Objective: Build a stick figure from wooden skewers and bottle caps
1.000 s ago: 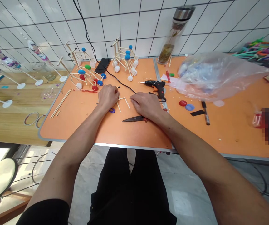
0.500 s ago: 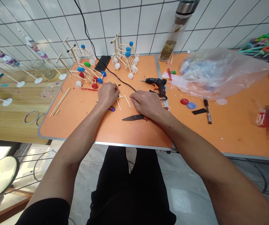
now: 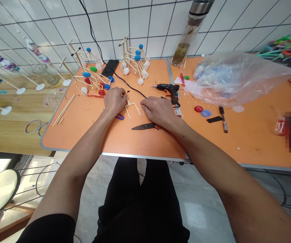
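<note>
My left hand (image 3: pixel 115 100) is closed, its fingertips pinching the upper end of a small frame of thin wooden sticks (image 3: pixel 130 105). That frame lies on the orange table with its legs pointing toward me. Just right of it, my right hand (image 3: pixel 157 109) rests palm down, fingers loosely bent and thumb apart, and no held thing shows. Scissors (image 3: pixel 142 127) lie under the right wrist, blades pointing left and handles mostly hidden. A purple looped piece (image 3: pixel 120 116) sits below my left hand. A black glue gun (image 3: pixel 169 90) lies behind my right hand.
Stick models with coloured caps (image 3: pixel 95 79) stand at the back left, beside a phone (image 3: pixel 110 68) crossed by a black cable. Loose sticks (image 3: pixel 63 110) lie left. A glass bottle (image 3: pixel 183 47), a plastic bag (image 3: pixel 236 77) and a marker (image 3: pixel 223 121) are on the right.
</note>
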A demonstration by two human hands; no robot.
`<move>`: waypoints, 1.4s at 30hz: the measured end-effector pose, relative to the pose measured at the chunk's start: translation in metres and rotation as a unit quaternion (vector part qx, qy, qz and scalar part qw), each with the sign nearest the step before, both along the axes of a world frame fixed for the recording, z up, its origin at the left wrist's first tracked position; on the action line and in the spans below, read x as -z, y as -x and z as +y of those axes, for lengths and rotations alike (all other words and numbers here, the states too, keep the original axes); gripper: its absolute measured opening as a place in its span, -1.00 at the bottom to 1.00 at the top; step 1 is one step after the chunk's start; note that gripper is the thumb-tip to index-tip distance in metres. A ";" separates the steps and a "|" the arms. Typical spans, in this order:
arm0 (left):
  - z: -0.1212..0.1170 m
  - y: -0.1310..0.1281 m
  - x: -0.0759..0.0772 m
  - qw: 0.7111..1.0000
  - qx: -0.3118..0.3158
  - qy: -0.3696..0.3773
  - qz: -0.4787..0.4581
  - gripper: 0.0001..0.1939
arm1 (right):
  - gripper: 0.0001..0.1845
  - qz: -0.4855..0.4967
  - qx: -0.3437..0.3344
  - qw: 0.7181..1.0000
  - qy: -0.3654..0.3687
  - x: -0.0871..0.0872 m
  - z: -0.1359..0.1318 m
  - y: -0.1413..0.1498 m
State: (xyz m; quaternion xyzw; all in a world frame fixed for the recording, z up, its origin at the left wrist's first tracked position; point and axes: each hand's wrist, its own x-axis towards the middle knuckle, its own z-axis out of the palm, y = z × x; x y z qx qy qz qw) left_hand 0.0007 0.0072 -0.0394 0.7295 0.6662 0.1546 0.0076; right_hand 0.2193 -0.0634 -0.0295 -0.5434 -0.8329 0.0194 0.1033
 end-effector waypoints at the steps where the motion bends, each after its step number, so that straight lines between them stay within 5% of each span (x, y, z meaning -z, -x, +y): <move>1: 0.000 0.000 0.000 1.000 0.000 0.003 0.000 -0.76 | -0.53 -0.001 0.000 1.000 0.001 0.000 0.000 0.000; 42: -0.007 -0.009 0.001 0.999 0.036 -0.012 0.003 -0.68 | -0.56 -0.018 -0.039 0.999 -0.016 -0.001 -0.001 0.002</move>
